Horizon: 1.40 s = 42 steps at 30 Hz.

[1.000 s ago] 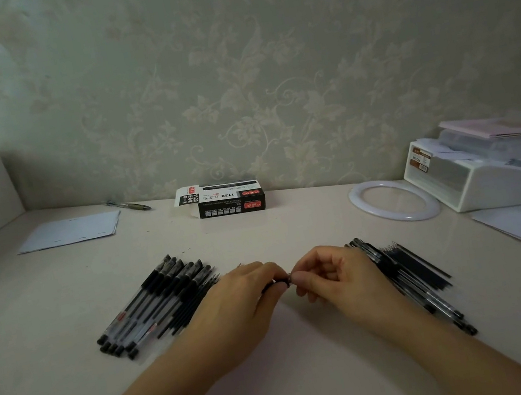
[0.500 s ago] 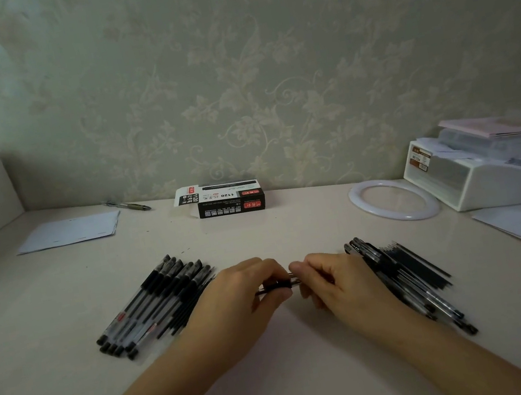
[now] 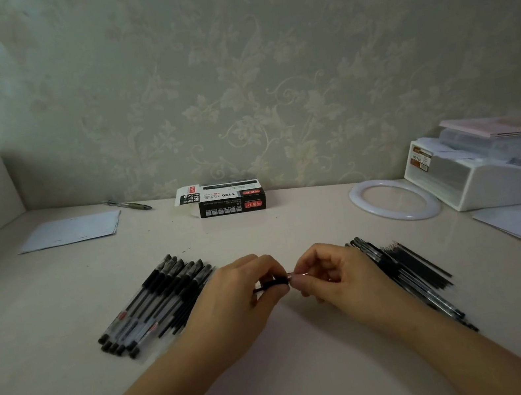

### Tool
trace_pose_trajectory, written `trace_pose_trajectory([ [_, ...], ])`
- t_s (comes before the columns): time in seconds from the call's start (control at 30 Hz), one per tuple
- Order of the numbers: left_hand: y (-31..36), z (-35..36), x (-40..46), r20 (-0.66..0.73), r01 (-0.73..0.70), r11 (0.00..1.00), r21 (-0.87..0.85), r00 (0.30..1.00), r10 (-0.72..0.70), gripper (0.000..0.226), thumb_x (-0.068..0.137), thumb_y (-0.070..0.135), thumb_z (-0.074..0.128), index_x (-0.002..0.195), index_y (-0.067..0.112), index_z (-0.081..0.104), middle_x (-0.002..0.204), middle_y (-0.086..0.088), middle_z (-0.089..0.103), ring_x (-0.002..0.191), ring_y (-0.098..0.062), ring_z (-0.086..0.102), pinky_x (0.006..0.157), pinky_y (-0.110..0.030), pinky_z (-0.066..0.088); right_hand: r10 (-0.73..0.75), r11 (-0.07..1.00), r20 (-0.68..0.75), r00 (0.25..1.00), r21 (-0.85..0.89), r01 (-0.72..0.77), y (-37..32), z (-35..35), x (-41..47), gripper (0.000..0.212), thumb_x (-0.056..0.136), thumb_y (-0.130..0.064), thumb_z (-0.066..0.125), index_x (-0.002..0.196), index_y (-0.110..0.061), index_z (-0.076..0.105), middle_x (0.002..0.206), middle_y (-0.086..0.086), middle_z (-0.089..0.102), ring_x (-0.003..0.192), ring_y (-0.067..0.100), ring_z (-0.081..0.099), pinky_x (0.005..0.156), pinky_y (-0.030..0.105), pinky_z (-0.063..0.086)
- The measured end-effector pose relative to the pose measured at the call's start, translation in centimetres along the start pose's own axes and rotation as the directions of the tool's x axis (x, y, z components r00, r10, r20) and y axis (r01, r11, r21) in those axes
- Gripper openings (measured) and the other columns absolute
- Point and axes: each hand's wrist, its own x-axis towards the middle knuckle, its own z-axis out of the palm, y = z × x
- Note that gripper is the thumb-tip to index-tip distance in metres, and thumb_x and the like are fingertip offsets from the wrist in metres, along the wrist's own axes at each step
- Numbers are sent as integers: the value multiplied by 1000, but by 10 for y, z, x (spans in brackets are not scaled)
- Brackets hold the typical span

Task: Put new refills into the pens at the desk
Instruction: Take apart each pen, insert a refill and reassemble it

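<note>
My left hand [image 3: 238, 297] grips a black pen [image 3: 272, 284] over the middle of the desk, its fingers curled round the dark grip section. My right hand [image 3: 330, 275] pinches the pen's thin metal tip end right beside the left fingers. Most of the pen is hidden inside the two hands. A row of several black-and-clear pens [image 3: 156, 304] lies left of my left hand. To the right of my right hand lies a heap of black pens and thin black refills [image 3: 407, 270].
A black-and-white refill box [image 3: 228, 198] stands near the wall. A white ring [image 3: 393, 200] and a white tray of papers [image 3: 499, 176] sit at the right. Loose sheets [image 3: 71, 230] and a green pen [image 3: 130, 204] lie at the back left.
The hands stayed together on the pen. The right fingers shifted slightly on the tip end, first closing over it, now pinching it again with a little of the black grip showing.
</note>
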Motion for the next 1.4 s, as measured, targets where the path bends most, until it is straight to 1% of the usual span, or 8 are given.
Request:
trace_pose_trajectory([
  [0.3,-1,1,1,-5,-4,1000,-6,1000,3,2,89,32,62,91,34,62,83,18,59,73,-1,54,62,-10,40,-25,996,22,999,-84,27,-2,2,0,15,95,-37,59,83,-28,65,72,-7,67,62,7,55,62,25,47],
  [0.47,0,2,1,9,-15,1000,-17,1000,15,5,87,33,64,88,35,59,83,18,58,72,-5,55,63,-18,45,-53,989,13,999,-137,54,-3,6,-3,39,98,-43,48,69,-19,57,54,-8,49,52,4,43,54,23,36],
  [0.7,2,1,1,-23,-2,1000,-15,1000,2,3,88,33,63,87,34,61,82,17,59,72,-5,55,62,-14,42,-65,989,39,997,-127,70,-5,2,-3,19,96,-40,55,83,-27,61,72,-8,62,62,2,50,61,19,43],
  [0.87,5,-2,2,-47,-12,1000,2,999,13,6,87,29,67,84,32,62,80,16,57,70,-7,53,62,-19,43,-51,992,47,998,-112,56,-4,3,-2,29,100,-36,50,78,-16,57,61,-9,48,57,4,41,56,22,35],
  [1.03,6,-2,3,-73,16,999,31,997,-13,4,87,31,65,85,32,62,79,15,57,69,-7,54,62,-26,47,-44,994,-52,998,-99,39,-5,8,-1,38,98,-46,43,75,-22,61,64,-9,59,58,0,49,60,18,40],
  [1.13,2,0,1,-91,86,995,56,993,-81,1,90,34,61,88,33,61,81,17,56,72,-3,53,65,-24,47,-136,954,-236,962,-292,64,0,6,2,27,100,-36,47,89,-22,67,80,-13,62,71,2,55,65,11,39],
  [1.27,-5,0,2,-120,164,983,80,981,-154,8,92,33,56,93,30,63,80,16,53,70,-3,50,63,-20,42,-119,803,-142,983,-596,11,9,4,5,30,95,-34,59,124,-25,63,114,-9,56,102,11,50,89,21,41],
  [1.4,-5,-1,1,-89,181,978,105,981,-172,8,93,33,55,93,31,63,82,15,53,71,-3,49,66,-23,46,-139,771,-53,989,-633,75,9,8,5,16,95,-24,59,107,-27,69,107,-13,59,101,10,49,88,18,37],
])
